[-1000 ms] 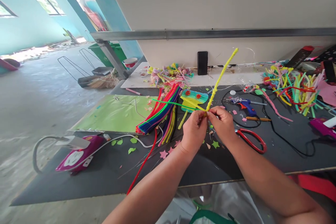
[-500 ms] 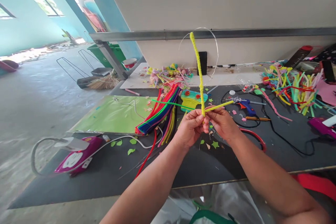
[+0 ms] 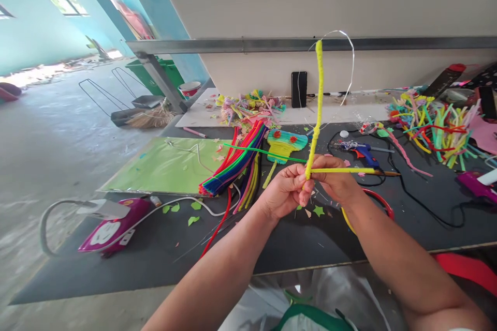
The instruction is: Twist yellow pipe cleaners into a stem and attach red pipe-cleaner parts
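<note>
A yellow fuzzy stem (image 3: 319, 98) stands upright above my hands, with a thin pale wire (image 3: 353, 62) looping from its top. My left hand (image 3: 286, 189) pinches the base of the stem between thumb and fingers. Close beside it, my right hand (image 3: 336, 178) is closed at the same joint, where a yellow pipe cleaner (image 3: 344, 170) runs out to the right. A green pipe cleaner (image 3: 264, 151) reaches toward my hands from the left. Behind them lies a turquoise and yellow fuzzy piece (image 3: 285, 146) with red dots.
A bundle of coloured pipe cleaners (image 3: 236, 163) lies left of my hands, on a green sheet (image 3: 155, 168). At the right are a blue glue gun (image 3: 367, 156), black cord and a colourful pile (image 3: 438, 129). A purple device (image 3: 112, 225) sits at the front left.
The upright stem and its wire have shifted right and now lean slightly right. The side pipe cleaner has swung down to nearly level. Both hands remain together at the joint.
</note>
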A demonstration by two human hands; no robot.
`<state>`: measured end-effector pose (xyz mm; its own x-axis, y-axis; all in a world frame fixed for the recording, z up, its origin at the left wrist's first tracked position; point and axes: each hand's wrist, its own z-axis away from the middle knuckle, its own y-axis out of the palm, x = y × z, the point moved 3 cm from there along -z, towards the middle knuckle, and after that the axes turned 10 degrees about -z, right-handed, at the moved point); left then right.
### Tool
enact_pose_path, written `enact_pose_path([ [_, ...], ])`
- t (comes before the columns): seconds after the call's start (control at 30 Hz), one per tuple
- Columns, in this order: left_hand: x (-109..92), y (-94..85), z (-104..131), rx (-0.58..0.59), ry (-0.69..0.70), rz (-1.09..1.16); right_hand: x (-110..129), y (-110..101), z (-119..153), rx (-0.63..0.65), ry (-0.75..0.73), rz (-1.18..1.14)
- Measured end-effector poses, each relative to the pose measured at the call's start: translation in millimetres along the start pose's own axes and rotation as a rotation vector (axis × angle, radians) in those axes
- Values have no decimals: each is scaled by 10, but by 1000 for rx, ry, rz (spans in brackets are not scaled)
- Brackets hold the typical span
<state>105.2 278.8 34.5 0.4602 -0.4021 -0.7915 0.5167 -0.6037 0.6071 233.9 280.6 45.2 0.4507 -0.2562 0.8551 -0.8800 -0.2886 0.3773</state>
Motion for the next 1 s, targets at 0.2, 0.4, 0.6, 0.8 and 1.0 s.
enact_pose_path([
  [0.2, 34, 4, 14, 102, -47, -1, 16, 5, 16, 73, 29, -87],
  [0.4, 47, 9, 6, 92, -55, 9, -12, -37, 18, 56, 63, -74],
  [0.6, 73, 5, -1, 71, -41, -6, 27, -87, 0, 179, 82, -42],
  [0.8, 99, 36, 4, 103, -32, 19, 77, -93, 11, 208, 115, -37],
  [1.0, 118, 54, 12, 118, -46, 35, 73, -44, 15, 209, 118, -100],
])
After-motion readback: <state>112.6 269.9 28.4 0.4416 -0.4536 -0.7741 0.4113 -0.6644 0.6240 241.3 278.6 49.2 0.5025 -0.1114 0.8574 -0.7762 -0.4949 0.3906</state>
